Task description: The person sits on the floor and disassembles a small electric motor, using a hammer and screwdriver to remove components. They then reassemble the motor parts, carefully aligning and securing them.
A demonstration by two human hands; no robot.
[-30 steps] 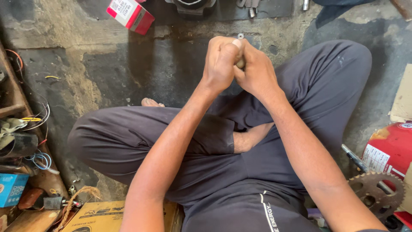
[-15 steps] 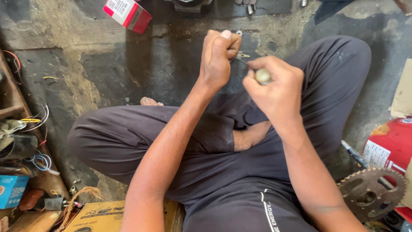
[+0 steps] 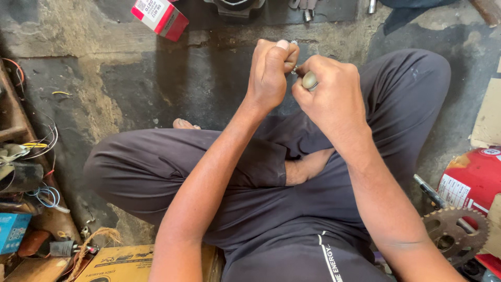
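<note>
I sit cross-legged on a stained concrete floor in dark trousers (image 3: pixel 396 104). My left hand (image 3: pixel 269 73) is closed around a small metal part (image 3: pixel 294 69) that peeks out between the fingertips. My right hand (image 3: pixel 334 96) is closed on a small tool with a rounded pale handle end (image 3: pixel 309 80), and its tip meets the metal part. Both hands touch above my right knee. Most of the part and the tool shaft are hidden inside my fists.
A red and white box (image 3: pixel 160 16) lies at the top left. Wires and clutter (image 3: pixel 28 156) line the left edge beside a blue box (image 3: pixel 11 232). A rusty sprocket (image 3: pixel 455 235) and red canister (image 3: pixel 472 180) lie at right; a cardboard box (image 3: pixel 128 263) sits bottom left.
A second ago both hands were clasped tight together. They parted, showing the rounded handle end, and the right hand has now moved back up against the left.
</note>
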